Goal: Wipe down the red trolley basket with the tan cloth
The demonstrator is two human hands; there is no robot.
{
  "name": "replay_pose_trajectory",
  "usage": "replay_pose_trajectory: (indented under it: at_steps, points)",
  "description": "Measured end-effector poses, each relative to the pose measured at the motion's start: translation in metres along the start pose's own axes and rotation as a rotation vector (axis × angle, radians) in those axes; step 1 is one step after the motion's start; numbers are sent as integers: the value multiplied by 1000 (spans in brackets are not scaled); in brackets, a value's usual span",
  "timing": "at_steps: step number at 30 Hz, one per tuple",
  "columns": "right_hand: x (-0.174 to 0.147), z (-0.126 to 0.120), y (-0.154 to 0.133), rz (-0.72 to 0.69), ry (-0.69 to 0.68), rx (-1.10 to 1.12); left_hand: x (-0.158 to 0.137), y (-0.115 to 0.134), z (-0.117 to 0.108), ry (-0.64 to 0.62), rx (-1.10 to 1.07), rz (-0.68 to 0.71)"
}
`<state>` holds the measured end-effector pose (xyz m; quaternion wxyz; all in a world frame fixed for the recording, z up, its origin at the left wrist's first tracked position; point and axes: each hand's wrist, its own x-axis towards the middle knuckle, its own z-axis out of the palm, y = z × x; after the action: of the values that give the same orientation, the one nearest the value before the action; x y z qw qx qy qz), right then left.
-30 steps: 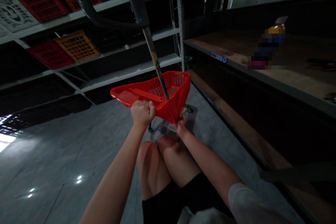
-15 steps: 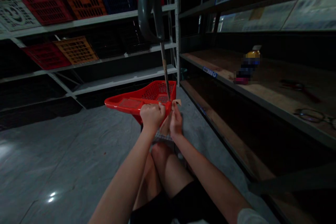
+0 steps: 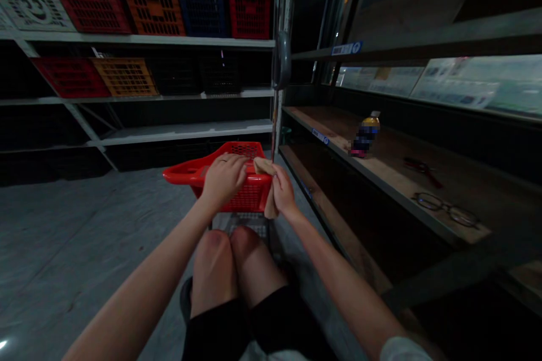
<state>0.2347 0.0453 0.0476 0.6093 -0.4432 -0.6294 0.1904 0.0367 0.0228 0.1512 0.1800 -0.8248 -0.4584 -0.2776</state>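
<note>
A red plastic basket [image 3: 248, 194] with latticed sides stands just beyond my knees, on a cart with a grey lower rack [image 3: 249, 225]. My left hand [image 3: 224, 177] lies over its near rim, fingers bent over the edge and their tips partly hidden. At the right corner my right hand [image 3: 283, 189] is closed on a tan cloth [image 3: 266, 166]. One part of the cloth lies over the rim; another hangs down outside the basket. Behind the right hand rises a thin metal pole [image 3: 274, 130] topped by a grey looped handle [image 3: 283, 62].
Metal shelving [image 3: 190, 40] with coloured crates stands at the back. On the wooden shelf [image 3: 330, 118] to my right are a bottle [image 3: 365, 135], a red-handled tool [image 3: 423, 171] and eyeglasses [image 3: 446, 208]. Grey concrete floor [image 3: 105, 237] lies to the left.
The basket and pole have turned, bringing the handle lower and rightward in view. My left hand has shifted left along the rim, its fist loosened; more of the cloth shows over the corner.
</note>
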Motion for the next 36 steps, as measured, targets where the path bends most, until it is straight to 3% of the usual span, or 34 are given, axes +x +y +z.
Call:
replay_pose_trajectory:
  at_steps: [3, 6, 9, 14, 17, 20, 22, 25, 29, 32, 36]
  points:
    - [12, -9, -7, -29, -60, -126, -21, -50, -19, -14, 122, -246]
    - [9, -2, -28, -78, -37, -279, -38, -74, -22, -273, 327, -376]
    - [-7, 20, -53, -166, -56, -455, -45, -71, -21, -451, 471, -380]
    - [-14, 78, -92, -345, -150, -645, -32, -66, -28, -618, 398, -267]
    - [-7, 108, -109, -456, -214, -693, -27, -71, -29, -647, 368, -242]
    - [-8, 116, -115, -511, -224, -747, -31, -74, -26, -632, 368, -251]
    - [-13, 104, -109, -568, -233, -773, -36, -74, -22, -601, 374, -267]
    - [-20, 66, -85, -583, -223, -794, -40, -73, -17, -535, 369, -355]
    - [-9, -3, -44, -473, -154, -837, -38, -67, -17, -495, 354, -402]
    - [15, -51, -17, -400, -199, -828, -34, -59, -19, -494, 337, -423]
    - [34, -81, 10, -257, -161, -820, -31, -49, -17, -439, 304, -498]
